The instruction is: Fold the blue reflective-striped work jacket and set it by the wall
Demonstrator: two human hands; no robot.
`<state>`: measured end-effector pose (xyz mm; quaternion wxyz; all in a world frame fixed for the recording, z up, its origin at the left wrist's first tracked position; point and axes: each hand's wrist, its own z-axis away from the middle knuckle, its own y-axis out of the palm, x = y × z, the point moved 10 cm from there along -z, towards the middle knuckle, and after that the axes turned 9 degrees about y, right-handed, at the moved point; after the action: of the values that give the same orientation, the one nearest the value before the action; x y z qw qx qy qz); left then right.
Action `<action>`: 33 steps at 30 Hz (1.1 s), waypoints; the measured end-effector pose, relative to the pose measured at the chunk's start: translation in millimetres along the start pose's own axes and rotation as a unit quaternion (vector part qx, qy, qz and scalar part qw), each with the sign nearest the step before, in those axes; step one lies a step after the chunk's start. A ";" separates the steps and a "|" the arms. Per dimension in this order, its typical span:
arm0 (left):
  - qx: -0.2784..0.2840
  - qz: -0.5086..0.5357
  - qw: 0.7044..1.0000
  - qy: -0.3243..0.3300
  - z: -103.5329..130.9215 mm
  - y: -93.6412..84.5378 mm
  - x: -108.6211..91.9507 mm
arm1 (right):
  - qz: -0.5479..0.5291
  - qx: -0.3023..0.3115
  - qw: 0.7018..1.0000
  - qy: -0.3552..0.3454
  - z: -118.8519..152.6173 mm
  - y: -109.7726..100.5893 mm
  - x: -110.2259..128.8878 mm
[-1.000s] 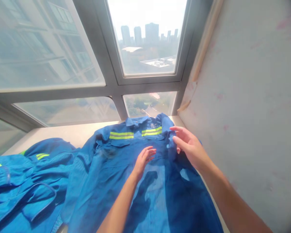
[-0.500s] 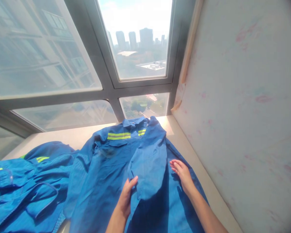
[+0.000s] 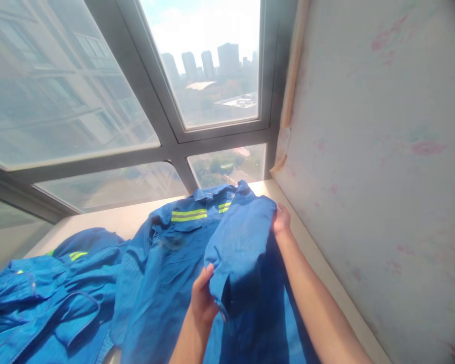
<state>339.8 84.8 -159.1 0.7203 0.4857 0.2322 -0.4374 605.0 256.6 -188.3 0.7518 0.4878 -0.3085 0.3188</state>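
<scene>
A blue work jacket (image 3: 159, 288) with yellow and grey reflective stripes lies spread front up, its collar toward the window. One sleeve (image 3: 242, 232) is raised across the jacket's right half. My left hand (image 3: 203, 296) is closed on the cuff end of that sleeve, thumb on top and the fingers partly hidden beneath the cloth. Up near the shoulder, my right hand (image 3: 282, 218) grips the sleeve's outer edge, its fingertips hidden behind the fabric.
To the left, a second crumpled blue garment (image 3: 56, 298) with yellow stripes touches the jacket. Both lie on a pale ledge (image 3: 136, 212). Behind it stand grey-framed windows (image 3: 174, 149). A patterned wall (image 3: 364, 177) closes off the right side.
My right hand has moved up and closed on the sleeve's outer edge near the shoulder. The sleeve has been lifted and spread, while my left hand keeps hold of the cuff end.
</scene>
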 end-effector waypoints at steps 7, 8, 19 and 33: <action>0.042 -0.157 0.986 -0.039 -2.1 3.9 80.3 | 0.111 -0.065 0.989 0.078 -15.3 -79.5 -10.6; 0.045 -0.204 0.978 -0.009 -3.5 -0.6 84.1 | 0.121 -0.069 0.987 0.080 -12.9 -85.7 -13.9; 0.018 -0.270 0.963 0.013 35.2 -43.5 119.5 | 0.254 -0.110 0.959 0.060 65.9 -129.3 -66.0; 0.093 -0.180 0.968 -0.146 75.0 16.4 194.4 | 0.422 -0.201 0.878 -0.099 123.6 -158.9 10.4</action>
<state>446.1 -59.2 -267.0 0.6072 0.4317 0.1671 -0.6458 716.5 92.4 -224.2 0.5934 0.1785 -0.6154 0.4871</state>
